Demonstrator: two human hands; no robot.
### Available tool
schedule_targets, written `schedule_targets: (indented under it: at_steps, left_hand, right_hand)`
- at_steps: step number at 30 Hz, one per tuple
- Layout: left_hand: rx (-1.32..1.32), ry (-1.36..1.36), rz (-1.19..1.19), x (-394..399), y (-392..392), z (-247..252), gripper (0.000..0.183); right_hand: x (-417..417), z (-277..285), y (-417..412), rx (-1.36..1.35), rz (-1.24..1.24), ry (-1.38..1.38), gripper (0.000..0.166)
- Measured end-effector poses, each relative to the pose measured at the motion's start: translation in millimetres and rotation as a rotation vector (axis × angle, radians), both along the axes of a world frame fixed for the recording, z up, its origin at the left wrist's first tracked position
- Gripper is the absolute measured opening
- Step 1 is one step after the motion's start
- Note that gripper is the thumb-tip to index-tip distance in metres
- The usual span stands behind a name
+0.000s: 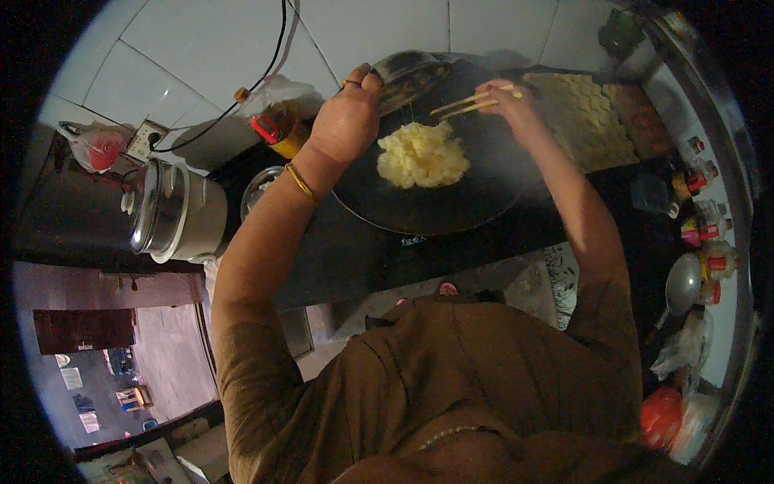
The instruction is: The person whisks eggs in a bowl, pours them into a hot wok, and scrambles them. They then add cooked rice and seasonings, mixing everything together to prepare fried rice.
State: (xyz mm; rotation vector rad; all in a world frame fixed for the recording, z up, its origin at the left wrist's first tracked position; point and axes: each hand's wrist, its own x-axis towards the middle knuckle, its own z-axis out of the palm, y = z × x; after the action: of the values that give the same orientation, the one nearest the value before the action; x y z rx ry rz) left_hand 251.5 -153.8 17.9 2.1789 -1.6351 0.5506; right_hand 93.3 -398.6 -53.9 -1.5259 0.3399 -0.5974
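Note:
My left hand [349, 115] grips a shiny bowl [417, 85] by its side and tips it over a large dark wok [387, 209]. Thin strands of liquid hang from the bowl's lip. Below it, a puffy yellow mass that looks like cooking egg [423, 156] lies in the wok. My right hand [503, 104] holds a pair of light chopsticks [462, 109], their tips pointing left just above the egg. Whether the tips touch it, I cannot tell. Haze hangs over the wok's right side.
Left of the wok stand an oil bottle [284, 124], a metal bowl [257, 189] partly behind my arm, and a lidded pot [187, 209]. A patterned mat or board [580, 115] lies to the right. Several jars [716, 263] and a ladle [683, 284] line the right wall.

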Motion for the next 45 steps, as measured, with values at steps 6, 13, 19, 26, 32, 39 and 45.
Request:
schedule_targets:
  at_steps: [6,13,19,26,32,39,45]
  left_hand:
    - [-0.028,0.024,-0.033,-0.3,0.3,-0.5,0.026]
    - [-0.028,0.042,-0.049,-6.8,7.8,1.6,0.024]
    - [0.018,0.032,-0.028,-12.1,6.3,2.9,0.023]
    - [-0.018,0.006,-0.047,-16.1,10.0,0.8,0.021]
    - [-0.018,-0.003,-0.050,-18.0,7.1,-1.0,0.021]
    - [-0.029,0.011,-0.036,-21.5,13.7,3.5,0.020]
    - [-0.002,0.023,-0.006,-23.1,8.1,4.4,0.020]
  right_hand:
    - [19.5,-21.0,15.4,0.056,0.042,0.246,0.019]
    - [-26.9,36.8,14.9,-0.142,0.103,0.211,0.021]
    - [-14.3,-8.1,22.7,-0.092,-0.026,0.265,0.023]
    - [-18.0,16.0,70.7,-0.056,0.199,0.035,0.023]
    - [-15.3,-1.8,63.0,-0.276,0.406,0.246,0.021]
    - [-4.7,-9.4,37.9,-0.443,-0.025,0.048,0.018]
    - [0.9,-35.4,22.9,-0.343,0.041,0.292,0.019]
